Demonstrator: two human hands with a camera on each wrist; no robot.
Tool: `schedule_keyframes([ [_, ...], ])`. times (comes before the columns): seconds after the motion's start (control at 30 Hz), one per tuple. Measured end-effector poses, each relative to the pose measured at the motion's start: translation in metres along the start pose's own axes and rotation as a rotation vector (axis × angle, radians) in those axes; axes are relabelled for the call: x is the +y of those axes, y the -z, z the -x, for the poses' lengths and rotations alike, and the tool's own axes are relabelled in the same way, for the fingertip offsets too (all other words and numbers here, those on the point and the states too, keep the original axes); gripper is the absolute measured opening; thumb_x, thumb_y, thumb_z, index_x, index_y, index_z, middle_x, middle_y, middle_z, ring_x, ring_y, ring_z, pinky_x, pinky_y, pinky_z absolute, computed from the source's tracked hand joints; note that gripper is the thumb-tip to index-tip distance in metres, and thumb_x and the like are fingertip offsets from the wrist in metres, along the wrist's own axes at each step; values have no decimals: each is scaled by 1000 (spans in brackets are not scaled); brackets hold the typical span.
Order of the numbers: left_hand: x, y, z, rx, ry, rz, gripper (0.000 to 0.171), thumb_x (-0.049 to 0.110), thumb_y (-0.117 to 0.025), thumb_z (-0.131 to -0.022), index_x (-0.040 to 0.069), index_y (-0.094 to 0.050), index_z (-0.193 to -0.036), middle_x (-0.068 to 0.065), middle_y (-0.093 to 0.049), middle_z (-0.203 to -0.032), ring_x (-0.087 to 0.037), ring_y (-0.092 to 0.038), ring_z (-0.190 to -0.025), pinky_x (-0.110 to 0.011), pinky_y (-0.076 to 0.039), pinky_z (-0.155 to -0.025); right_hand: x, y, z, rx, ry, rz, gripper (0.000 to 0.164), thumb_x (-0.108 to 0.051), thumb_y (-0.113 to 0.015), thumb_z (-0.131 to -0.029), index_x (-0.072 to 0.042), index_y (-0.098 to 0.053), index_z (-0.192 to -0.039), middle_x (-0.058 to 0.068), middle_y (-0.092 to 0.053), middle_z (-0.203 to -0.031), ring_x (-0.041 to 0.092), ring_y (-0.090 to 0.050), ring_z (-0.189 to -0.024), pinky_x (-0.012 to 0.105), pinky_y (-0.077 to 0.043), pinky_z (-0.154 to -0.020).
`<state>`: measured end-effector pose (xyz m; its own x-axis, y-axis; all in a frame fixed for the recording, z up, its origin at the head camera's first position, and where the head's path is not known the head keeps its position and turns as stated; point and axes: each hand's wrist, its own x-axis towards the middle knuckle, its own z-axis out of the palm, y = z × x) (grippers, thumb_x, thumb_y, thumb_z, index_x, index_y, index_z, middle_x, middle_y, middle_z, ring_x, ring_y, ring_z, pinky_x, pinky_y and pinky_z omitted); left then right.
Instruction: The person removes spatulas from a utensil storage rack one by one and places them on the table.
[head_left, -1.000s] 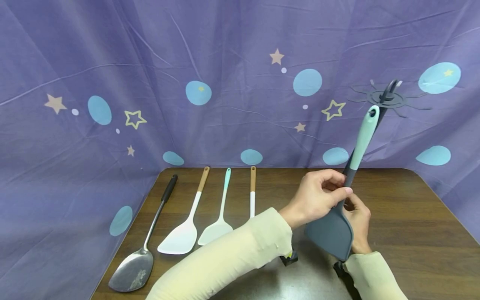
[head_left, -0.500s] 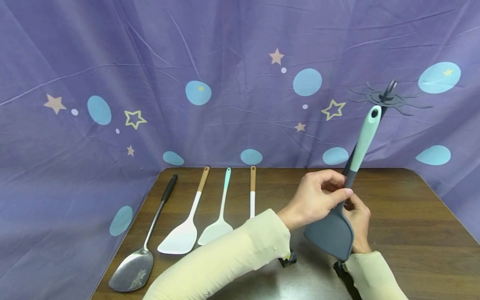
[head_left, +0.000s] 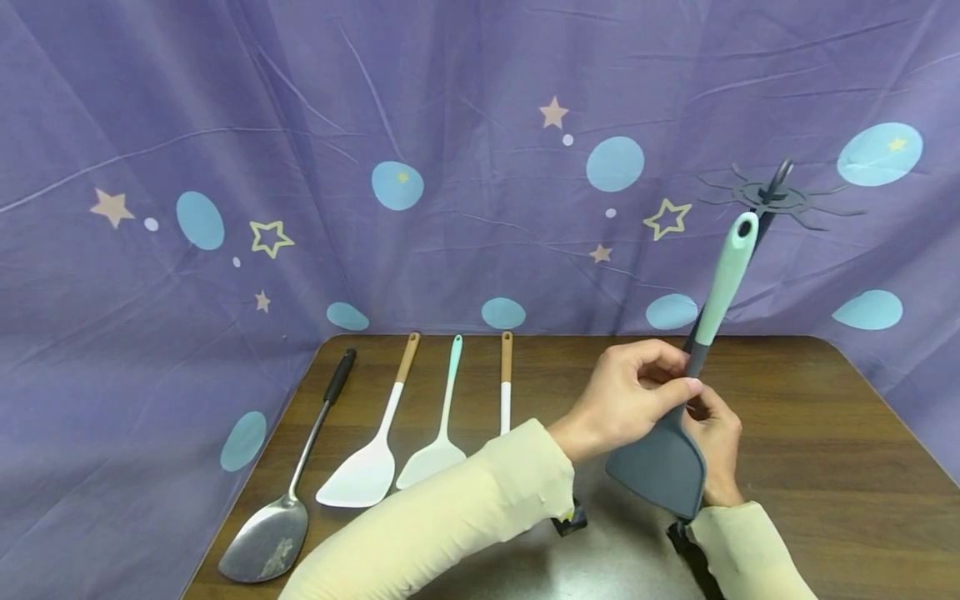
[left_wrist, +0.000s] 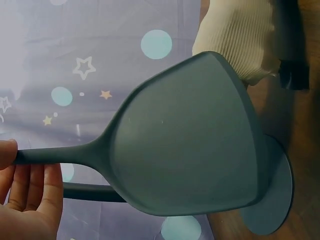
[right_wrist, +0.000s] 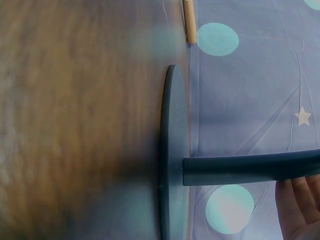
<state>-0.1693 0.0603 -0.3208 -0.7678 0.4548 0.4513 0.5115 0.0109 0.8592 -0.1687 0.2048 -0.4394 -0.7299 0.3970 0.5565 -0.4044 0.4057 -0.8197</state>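
My left hand [head_left: 637, 392] pinches the neck of a spatula [head_left: 723, 287] with a mint-green handle and a dark grey blade. Its handle points up, with the hanging hole near the hooks of a black utensil rack [head_left: 772, 197]. Behind the spatula, my right hand [head_left: 716, 442] grips the rack's post, partly covered by the blade. In the left wrist view the blade [left_wrist: 185, 145] hides part of the post and round base [left_wrist: 272, 195]. The right wrist view shows the rack's post [right_wrist: 240, 170] rising from its flat base, fingers [right_wrist: 287, 205] against it.
On the left of the wooden table [head_left: 825, 433] lie a steel spatula [head_left: 270, 542], a white one with a wooden handle [head_left: 360, 475] and a pale one with a mint handle [head_left: 433, 462]. Another wooden-handled utensil [head_left: 506, 367] is partly behind my left sleeve. A purple curtain [head_left: 480, 250] stands behind.
The spatula's handle top has swung slightly right, then back left. The rack's hooks turned a little between the two earlier frames. Both hands keep nearly the same place.
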Motion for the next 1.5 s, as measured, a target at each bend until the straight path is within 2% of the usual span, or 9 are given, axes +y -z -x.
schedule_keyframes([
  [0.2, -4, 5, 5, -9, 1, -26, 9, 2, -69, -85, -2, -66, -94, -10, -68, -86, 5, -58, -72, -16, -54, -70, 1, -3, -2, 23, -17, 31, 14, 10, -61, -82, 10, -67, -95, -20, -60, -78, -4, -59, -69, 9, -48, -66],
  [0.43, -11, 11, 14, -23, 53, 27, 9, -2, -68, -85, -7, -65, -91, -17, -66, -83, 0, -56, -68, -15, -53, -66, 2, -7, -4, 44, 8, 32, 15, 8, -67, -82, 11, -67, -97, -21, -60, -80, -8, -58, -72, 7, -48, -67],
  [0.53, -5, 16, 17, -18, 69, 16, 8, -4, -68, -84, -9, -64, -89, -20, -65, -82, -1, -55, -66, -14, -51, -64, 3, -7, -4, 48, 9, 35, 16, 7, -69, -82, 10, -68, -97, -12, -65, -79, -6, -59, -72, 8, -48, -66],
  [0.67, 6, 23, 21, -13, 84, -30, 7, -7, -68, -82, -10, -64, -87, -21, -65, -81, -2, -54, -65, -15, -50, -64, 2, -7, -3, 40, -4, 50, 15, 2, -70, -83, 7, -69, -97, 13, -70, -82, -2, -61, -72, 10, -49, -67],
  [0.77, -5, 27, 22, -9, 88, -88, 7, -2, -70, -82, -5, -65, -86, -13, -65, -78, -1, -54, -64, -16, -51, -64, 2, -7, -4, 27, -19, 52, 15, -1, -71, -84, 6, -69, -98, 22, -69, -86, 0, -62, -73, 10, -50, -68],
  [0.93, -34, 31, 22, -1, 98, -164, 6, 6, -73, -83, 4, -67, -84, 0, -64, -76, 0, -56, -63, -17, -52, -61, 2, -8, -4, 24, -21, 42, 15, -1, -70, -84, 6, -69, -97, 23, -69, -86, 0, -63, -73, 10, -50, -69],
  [1.13, -43, 40, 25, 27, 156, -205, 7, 9, -74, -82, 7, -68, -84, 5, -65, -75, -1, -57, -65, -16, -51, -61, 3, -7, -4, 21, -31, 42, 16, -2, -71, -84, 6, -69, -98, 23, -68, -86, -1, -63, -73, 9, -50, -69],
  [1.33, -54, 47, 27, 49, 214, -208, 7, 9, -75, -81, 8, -68, -82, 5, -64, -73, -4, -58, -64, -17, -51, -60, 3, -7, -3, 25, -25, 46, 15, -2, -71, -84, 6, -70, -97, 22, -69, -85, -1, -63, -72, 9, -49, -69],
  [1.5, -61, 52, 29, 59, 259, -215, 7, 9, -75, -81, 7, -68, -83, 4, -65, -74, -10, -59, -66, -18, -50, -59, 4, -7, -4, 35, -18, 37, 13, 1, -71, -83, 6, -70, -95, 11, -70, -81, 0, -63, -71, 9, -50, -68],
])
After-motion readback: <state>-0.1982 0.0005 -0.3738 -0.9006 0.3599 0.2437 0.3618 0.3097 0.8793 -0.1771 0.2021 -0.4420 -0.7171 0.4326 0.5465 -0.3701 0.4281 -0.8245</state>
